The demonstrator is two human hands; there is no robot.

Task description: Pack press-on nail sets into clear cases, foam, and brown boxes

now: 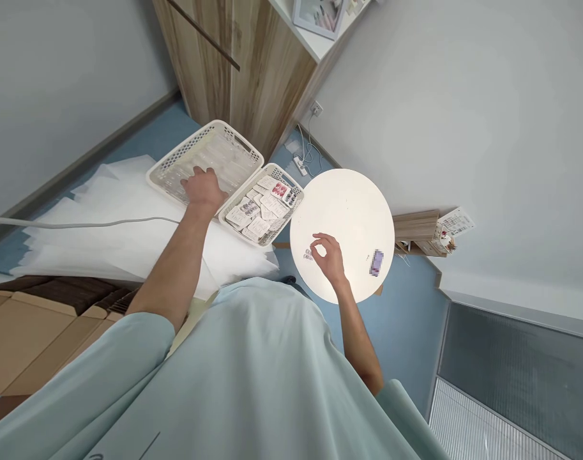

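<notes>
Left hand (204,190) over basket (216,122), fingers loosely bent, right hand (331,262) over table (351,211), fingers ringed (any hold unclear)

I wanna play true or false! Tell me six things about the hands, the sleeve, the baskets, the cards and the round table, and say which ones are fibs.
1. The left hand is over the bigger basket. True.
2. The table is black. False: the table is white.
3. The right hand is over the table. True.
4. Cards lie in the smaller basket. True.
5. The bigger basket and the smaller basket are far apart. False: they are side by side.
6. The left sleeve is bright red. False: the left sleeve is pale blue-green.
</notes>
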